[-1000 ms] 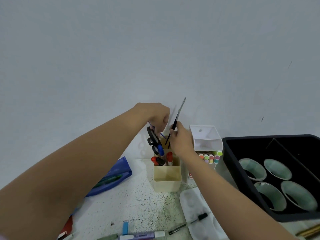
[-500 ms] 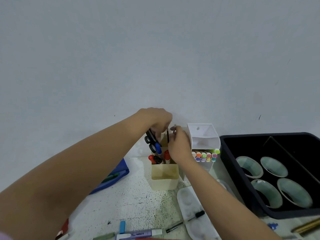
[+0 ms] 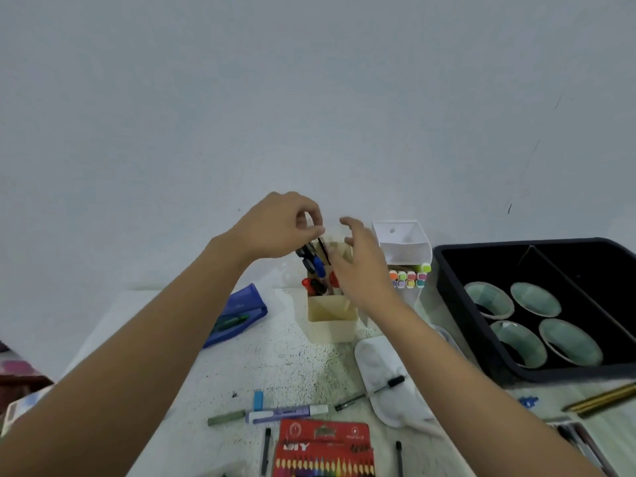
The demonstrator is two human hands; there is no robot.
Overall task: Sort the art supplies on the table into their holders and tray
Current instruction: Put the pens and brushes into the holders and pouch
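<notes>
A cream holder (image 3: 331, 323) stands at the back of the table with scissors, red and blue markers (image 3: 318, 266) and a thin black pen (image 3: 323, 251) upright in it. My left hand (image 3: 280, 225) hovers over the holder, thumb and forefinger pinched at the top of the thin black pen. My right hand (image 3: 361, 266) is just in front of the holder's right side, fingers spread and holding nothing. A white marker box (image 3: 402, 251) with pastel markers (image 3: 410, 279) stands to the right. A black tray (image 3: 509, 371) holds several green bowls (image 3: 488, 299).
Loose on the near table are a white palette (image 3: 385, 359) with a black pen (image 3: 373, 390) across it, a purple marker (image 3: 287, 412), a green pen (image 3: 225, 418), a red pencil box (image 3: 323, 449), gold pencils (image 3: 602, 401) and a blue pouch (image 3: 241, 313) at left.
My right hand lowered the thin black pen into the cream holder and let go, its fingers now spread. My left hand stayed above the holder. The view tilted down.
</notes>
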